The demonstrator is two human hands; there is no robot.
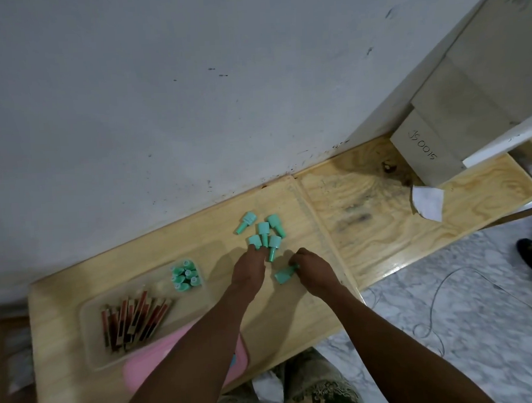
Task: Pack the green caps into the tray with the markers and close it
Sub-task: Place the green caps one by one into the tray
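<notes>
Wall point(160, 99): a grey, scuffed wall ran along the far edge of the table.
Table point(295, 317): a pale wooden top stood against that wall, and a second wooden board point(398, 213) butted up at its right edge.
Boxes point(469, 98): pale cartons were stacked at the far right corner of the board, one of them with handwriting on its face.
Tray point(90, 349): a clear plastic tray lay near the left edge of the table, its long side angled toward the wall.
Pink lid point(143, 361): it lay at the near edge of the table, touching the tray's near side and partly under the left forearm.
Markers point(132, 319): a bundle of red and dark markers lay inside the tray, in the end nearer the person.
Packed caps point(185, 275): a small cluster of green caps stood in the tray's far corner.
Loose caps point(264, 232): five green caps lay in a heap on the table toward its far edge, just right of the tray.
Left hand point(250, 270): palm down, fingers stretched forward, its fingertips touched the nearest caps of the heap; I could not tell whether it had one pinched.
Right hand point(314, 269): curled, fingers closed around the narrow end of a single green cap point(283, 275) that lay on the table just beside the heap.
Paper scrap point(428, 202): a torn white piece lay on the board near the boxes.
</notes>
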